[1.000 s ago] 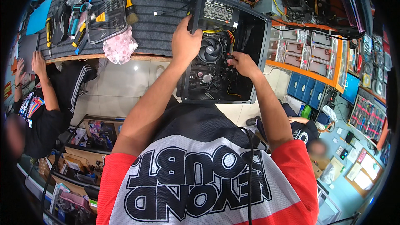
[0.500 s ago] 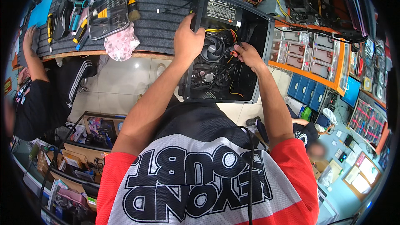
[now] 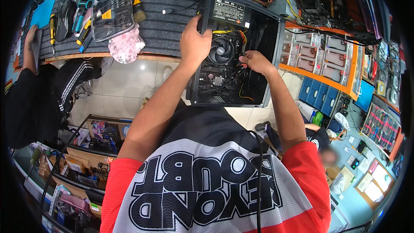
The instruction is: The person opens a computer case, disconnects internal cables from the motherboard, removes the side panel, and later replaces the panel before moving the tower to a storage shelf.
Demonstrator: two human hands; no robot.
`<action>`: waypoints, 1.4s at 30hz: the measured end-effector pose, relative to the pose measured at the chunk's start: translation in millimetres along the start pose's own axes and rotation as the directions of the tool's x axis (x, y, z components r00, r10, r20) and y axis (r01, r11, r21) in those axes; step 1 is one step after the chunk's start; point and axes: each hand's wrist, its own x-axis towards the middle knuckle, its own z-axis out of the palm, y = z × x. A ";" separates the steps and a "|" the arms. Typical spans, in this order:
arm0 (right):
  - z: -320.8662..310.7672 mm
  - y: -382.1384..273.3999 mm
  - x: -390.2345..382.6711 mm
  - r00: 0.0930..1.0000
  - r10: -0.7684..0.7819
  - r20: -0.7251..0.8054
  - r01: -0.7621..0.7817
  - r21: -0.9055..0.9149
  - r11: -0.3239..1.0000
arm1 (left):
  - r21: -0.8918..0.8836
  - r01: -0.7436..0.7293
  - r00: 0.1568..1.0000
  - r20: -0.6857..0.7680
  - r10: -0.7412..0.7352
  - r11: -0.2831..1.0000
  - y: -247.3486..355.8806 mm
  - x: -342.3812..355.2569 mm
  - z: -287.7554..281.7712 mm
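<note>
A black open-sided computer case (image 3: 278, 43) lies partly on the bench and extends beyond its near edge. My left hand (image 3: 195, 45) is closed around the case's left edge, thumb over the rim. Inside, a power supply (image 3: 228, 12) sits at the far end, and a round black cooling fan (image 3: 221, 51) is on the motherboard (image 3: 208, 74). My right hand (image 3: 258, 62) reaches into the case just right of the fan, its fingers pinched on a thin cable; the cable's end is hidden. Yellow and red wires (image 3: 242, 36) run above those fingertips.
On the bench left of the case are a brush (image 3: 138, 5), a clear-lidded box (image 3: 113, 17), a pink spotted cloth (image 3: 126, 45) and screwdrivers (image 3: 52, 33). Another person's arm (image 3: 30, 51) rests at the far left. An orange-framed display case (image 3: 319, 58) stands to the right.
My right hand has shifted slightly down and left inside the case, toward the fan's lower right. My left hand stays on the edge. The person at left has leaned, lowering their arm.
</note>
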 end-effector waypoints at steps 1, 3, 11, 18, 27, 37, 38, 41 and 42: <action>4.1 1.7 -2.9 0.989 -0.074 -0.125 0.068 -0.054 0.996 | 0.026 -0.027 1.000 -0.012 0.027 0.999 -1.5 0.3 1.2; 9.3 0.9 -7.7 0.958 -0.149 -0.244 0.124 -0.115 0.986 | 0.016 -0.038 0.999 -0.011 0.038 0.999 -3.0 0.0 3.0; 18.7 5.8 -9.5 0.975 -0.167 -0.148 0.086 -0.445 0.892 | 0.043 -0.097 0.994 -0.051 0.100 0.994 -8.9 0.3 6.6; 12.6 21.9 3.7 0.979 -0.173 0.106 0.203 -0.441 0.874 | 0.048 -0.062 0.997 -0.031 0.064 0.997 -2.3 -1.7 3.9; 19.0 23.8 2.5 0.988 -0.152 -0.040 0.133 -0.299 0.945 | 0.024 -0.007 1.000 -0.009 0.008 1.000 2.3 -2.3 2.6; 24.1 12.4 3.4 0.991 -0.038 -0.126 0.013 -0.197 0.980 | 0.035 0.003 1.000 -0.005 -0.003 0.999 3.4 -2.0 2.2; 25.8 14.7 4.8 0.991 -0.038 -0.125 0.013 -0.196 0.980 | 0.035 0.004 1.000 -0.005 -0.003 0.999 2.6 -1.9 2.5; 27.8 18.3 7.1 0.985 -0.055 -0.166 0.012 -0.250 0.968 | 0.042 -0.021 1.000 -0.017 0.022 0.999 1.8 -1.4 2.9; 28.2 17.3 6.7 0.984 -0.060 -0.169 0.016 -0.248 0.968 | 0.042 -0.014 1.000 -0.017 0.014 0.999 2.4 -1.8 2.6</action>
